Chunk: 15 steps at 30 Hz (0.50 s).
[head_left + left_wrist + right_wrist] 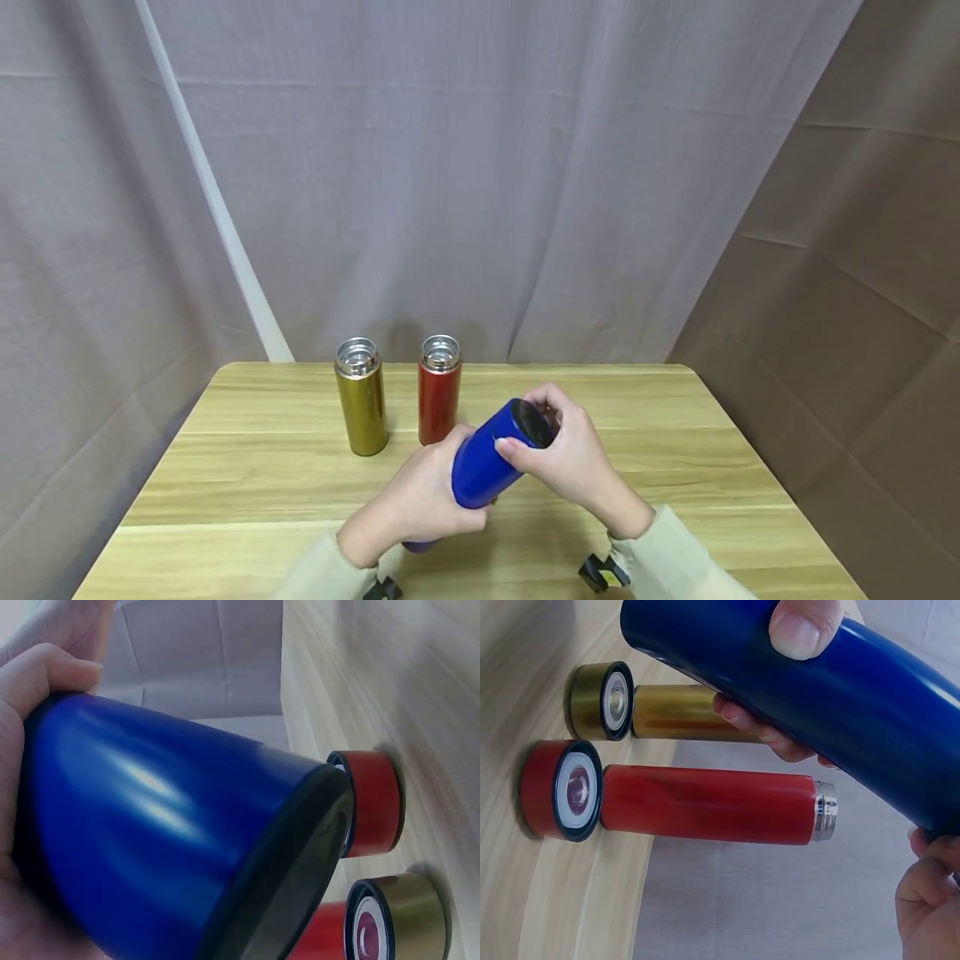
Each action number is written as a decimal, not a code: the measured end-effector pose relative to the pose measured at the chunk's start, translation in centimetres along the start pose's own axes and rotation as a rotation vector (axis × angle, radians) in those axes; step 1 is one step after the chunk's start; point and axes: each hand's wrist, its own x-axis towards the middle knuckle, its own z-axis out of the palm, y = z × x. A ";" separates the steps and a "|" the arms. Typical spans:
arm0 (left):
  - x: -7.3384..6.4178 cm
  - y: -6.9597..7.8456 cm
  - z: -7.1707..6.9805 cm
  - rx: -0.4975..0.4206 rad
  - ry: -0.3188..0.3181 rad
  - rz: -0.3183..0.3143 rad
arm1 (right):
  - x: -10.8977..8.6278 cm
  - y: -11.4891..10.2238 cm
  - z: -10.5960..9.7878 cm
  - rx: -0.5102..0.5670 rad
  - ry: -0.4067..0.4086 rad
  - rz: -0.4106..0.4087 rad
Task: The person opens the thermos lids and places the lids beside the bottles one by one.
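A blue thermos (480, 471) is held tilted above the table, its dark-topped upper end leaning to the right. My left hand (423, 492) grips it around the body. At the upper end my right hand (577, 454) holds it, thumb on the near side and fingers on the far side. In the left wrist view the thermos's black-edged base faces the camera. Behind the hands, a gold thermos (363, 408) and a red thermos (438, 400) stand upright without lids, their steel mouths showing.
A red lid (555, 791) and a gold lid (592, 701) lie on the wooden table (247, 467), inner sides up; the hands mostly hide them in the head view. Grey curtains (480, 183) hang behind the table and at its sides.
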 end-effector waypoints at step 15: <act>-0.2 0.1 0.2 -0.249 -0.097 -0.063 | 0.5 0.1 -0.7 0.087 -0.165 -0.088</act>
